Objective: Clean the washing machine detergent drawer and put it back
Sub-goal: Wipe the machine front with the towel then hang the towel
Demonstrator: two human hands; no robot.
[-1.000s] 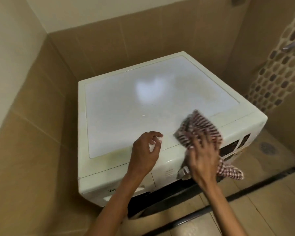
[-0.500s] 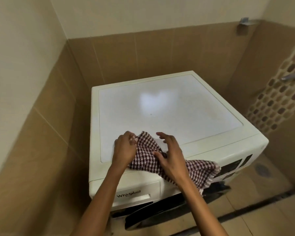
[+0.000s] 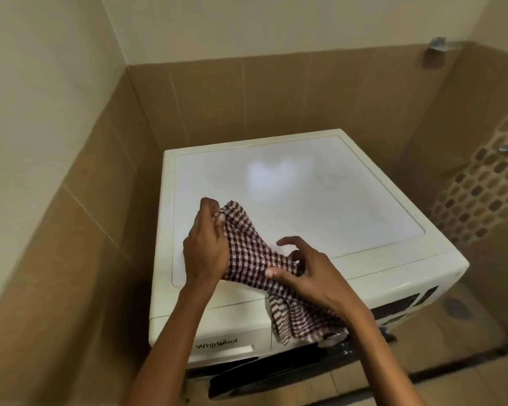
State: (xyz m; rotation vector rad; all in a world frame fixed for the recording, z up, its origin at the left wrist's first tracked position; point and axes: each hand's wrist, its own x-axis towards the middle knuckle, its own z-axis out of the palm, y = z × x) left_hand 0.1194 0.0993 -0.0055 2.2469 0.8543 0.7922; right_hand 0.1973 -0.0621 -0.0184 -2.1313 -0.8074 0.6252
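Gathering the checked cloth [image 3: 247,253] above the washing machine [image 3: 305,200], left hand [image 3: 206,247] clutches one end, right hand [image 3: 308,276] pinches the middle, fingers half spread, and the detergent drawer [image 3: 226,332] sits closed in front, so next, I'd say, pull it out.

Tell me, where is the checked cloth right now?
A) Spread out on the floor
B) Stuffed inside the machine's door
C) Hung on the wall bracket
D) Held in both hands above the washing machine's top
D: the left hand grips one end of the checked cloth and the right hand pinches it further along, above the white top of the washing machine.
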